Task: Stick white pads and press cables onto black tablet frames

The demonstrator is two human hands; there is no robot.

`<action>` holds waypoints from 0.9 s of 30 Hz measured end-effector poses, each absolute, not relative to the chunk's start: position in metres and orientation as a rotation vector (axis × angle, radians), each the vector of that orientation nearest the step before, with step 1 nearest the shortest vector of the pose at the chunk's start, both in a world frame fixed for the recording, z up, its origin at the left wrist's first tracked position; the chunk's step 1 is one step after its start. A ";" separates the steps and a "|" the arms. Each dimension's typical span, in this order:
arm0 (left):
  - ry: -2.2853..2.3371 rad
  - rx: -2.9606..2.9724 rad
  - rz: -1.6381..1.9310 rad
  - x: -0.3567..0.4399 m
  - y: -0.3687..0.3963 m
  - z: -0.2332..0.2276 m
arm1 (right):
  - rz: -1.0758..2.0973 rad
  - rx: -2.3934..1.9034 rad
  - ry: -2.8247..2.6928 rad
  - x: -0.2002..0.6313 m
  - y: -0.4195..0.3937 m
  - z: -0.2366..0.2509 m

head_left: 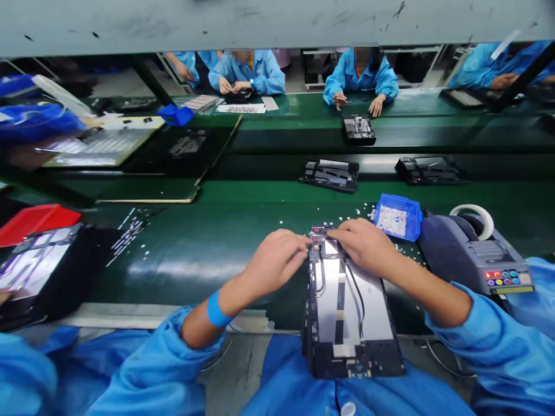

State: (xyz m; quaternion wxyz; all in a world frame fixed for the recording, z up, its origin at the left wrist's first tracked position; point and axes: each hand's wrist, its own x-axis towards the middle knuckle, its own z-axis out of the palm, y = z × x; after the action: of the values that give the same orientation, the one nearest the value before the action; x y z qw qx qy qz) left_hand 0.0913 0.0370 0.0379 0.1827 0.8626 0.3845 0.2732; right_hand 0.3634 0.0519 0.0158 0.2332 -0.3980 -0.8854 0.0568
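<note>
An opened tablet chassis (351,312) is shown at the lower centre of the frame, lying lengthwise from the green conveyor belt (208,242) toward the lap of the person in blue sleeves. The left hand (277,260) is curled, its fingertips pressed together at the upper left corner of the chassis; whether a part is pinched between them cannot be told. The right hand (364,245) is laid flat over the upper edge, fingers pressed down beside a small pale component (330,247). A thin black cable (358,294) is routed down the exposed interior, and pale tape strips are seen across it.

A blue parts bin (396,216) stands just right of the hands, with small white scraps (359,212) scattered on the belt around it. A tape dispenser (472,254) occupies the right of the frame.

Several risks are judged likely: the chassis, overhanging the belt edge, may be tipped by downward pressure; the loose cable may be snagged by the right wrist; stray scraps may be trapped inside the housing; the small component may be seated askew under uneven finger force.

Other workers' hands appear at the upper centre, well apart.
</note>
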 end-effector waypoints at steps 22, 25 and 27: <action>0.873 2.805 0.352 0.084 0.056 0.036 | -0.110 -0.952 -2.803 0.354 0.056 0.016; 0.871 2.829 0.316 0.082 0.057 0.036 | -0.158 -0.943 -2.835 0.353 0.056 0.017; 0.872 2.829 0.302 0.082 0.058 0.035 | -0.160 -0.938 -2.853 0.352 0.055 0.017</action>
State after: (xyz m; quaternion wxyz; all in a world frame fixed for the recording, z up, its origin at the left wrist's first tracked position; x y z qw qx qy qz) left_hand 0.0821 0.0584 0.0353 0.0828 0.9474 0.2921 0.1011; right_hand 0.3515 0.0553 0.0171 0.0670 -0.3112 -0.9465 -0.0532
